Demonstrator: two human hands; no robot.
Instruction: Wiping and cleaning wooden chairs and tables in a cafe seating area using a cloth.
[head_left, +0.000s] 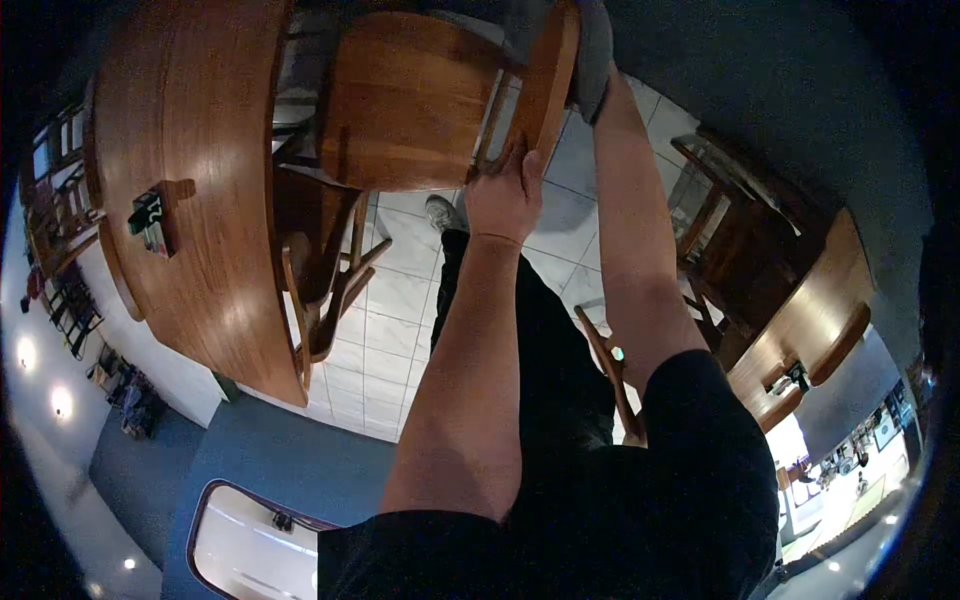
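Note:
A wooden chair stands in front of me, its seat (412, 97) turned towards the table and its backrest (551, 75) nearest me. My left hand (506, 191) grips the near end of the backrest. A grey cloth (594, 56) lies against the outer face of the backrest, near its far end. My right hand (613, 81) reaches into this cloth and presses it to the wood; its fingers are hidden by the cloth.
At left is a long wooden table (217, 300) with a small dark box (150, 221) on it. Another wooden chair (330, 262) is tucked against it. More chairs (720, 225) and a second table (795, 315) stand at right. My shoe (444, 214) rests on white floor tiles (397, 300).

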